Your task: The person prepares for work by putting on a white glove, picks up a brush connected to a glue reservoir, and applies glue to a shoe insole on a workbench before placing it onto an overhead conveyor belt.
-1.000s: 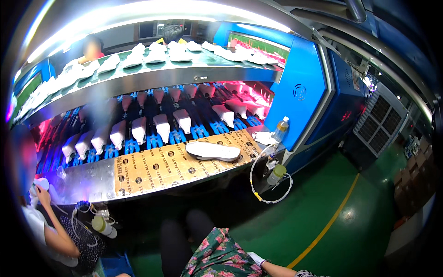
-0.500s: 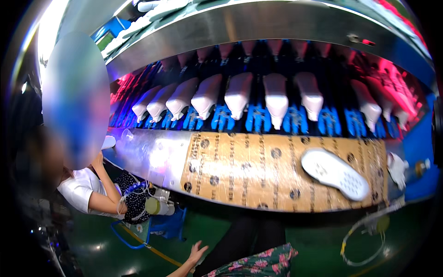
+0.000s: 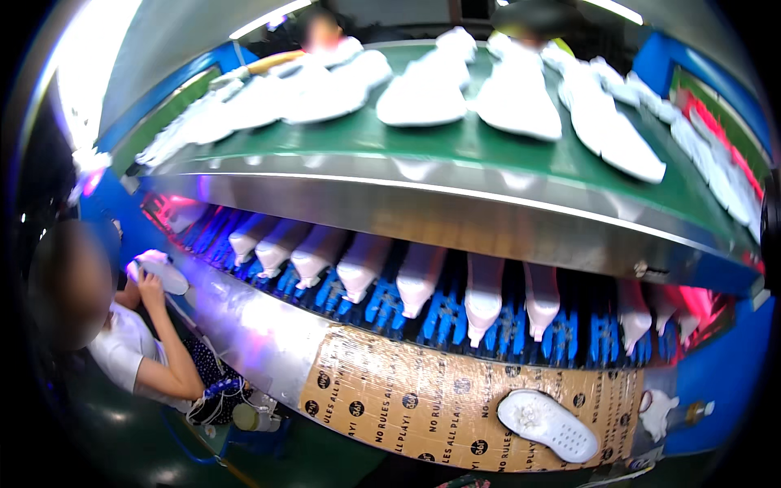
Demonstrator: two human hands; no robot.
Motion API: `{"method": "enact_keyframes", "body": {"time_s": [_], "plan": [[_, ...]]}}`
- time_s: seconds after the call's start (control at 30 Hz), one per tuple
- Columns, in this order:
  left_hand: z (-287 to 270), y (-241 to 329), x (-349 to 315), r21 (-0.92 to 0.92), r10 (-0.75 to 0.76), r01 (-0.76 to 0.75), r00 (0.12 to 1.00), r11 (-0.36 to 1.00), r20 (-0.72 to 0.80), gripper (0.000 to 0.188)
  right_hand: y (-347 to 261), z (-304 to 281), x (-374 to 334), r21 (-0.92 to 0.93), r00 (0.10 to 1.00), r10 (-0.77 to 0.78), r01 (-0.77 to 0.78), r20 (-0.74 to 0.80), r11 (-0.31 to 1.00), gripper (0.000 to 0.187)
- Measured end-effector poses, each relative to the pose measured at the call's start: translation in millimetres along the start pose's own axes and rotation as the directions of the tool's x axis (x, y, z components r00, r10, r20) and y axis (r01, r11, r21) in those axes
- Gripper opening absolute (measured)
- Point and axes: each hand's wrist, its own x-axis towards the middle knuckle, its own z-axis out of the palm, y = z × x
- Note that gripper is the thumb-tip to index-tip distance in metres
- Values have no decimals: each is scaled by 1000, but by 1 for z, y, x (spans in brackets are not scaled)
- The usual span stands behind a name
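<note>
Neither of my hands shows at this moment. Nearest to me, a white shoe sole [image 3: 557, 435] lies on the brown printed sheet [image 3: 366, 407] that covers part of the bench. A small whitish heap, too blurred to name, sits inside its wider end; the other end has a pattern of dots. Beyond the bench, a row of pale, shoe-shaped pieces [image 3: 482, 301] rests on blue holders [image 3: 443, 305]. Above them, several white shoes [image 3: 517, 102] stand on a green belt [image 3: 350, 145].
A steel beam [image 3: 407, 199] runs under the green belt's near edge. At left, a co-worker [image 3: 134, 354] sits holding a white sole [image 3: 169, 276] beside the bare metal bench top [image 3: 252, 333]. A crumpled white cloth [image 3: 657, 413] and a small bottle [image 3: 694, 413] stand at right.
The view has tilted up, bringing the green belt with its shoes into sight. My left hand, open low in the earlier picture, has left the view. The co-worker's sole is raised.
</note>
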Motion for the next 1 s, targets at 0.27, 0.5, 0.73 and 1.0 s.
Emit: {"method": "enact_keyframes", "body": {"time_s": [0.27,0.5,0.73,1.0], "plan": [[16,-14,38,-115,98,-95,995,989,24,52,-5,8,-26,-82,978,-209,209,6,974,36],[39,-14,59,-547,184,-79,973,834,140,53,24,28,-63,-132,943,-333,334,30,933,43],[22,120,-129,406,845,-770,534,492,-12,52,64,37,-89,-193,892,-450,451,50,872,51],[34,98,-123,75,917,-914,396,398,-48,16,55,87,-80,-294,563,-752,696,-342,655,22]]}}
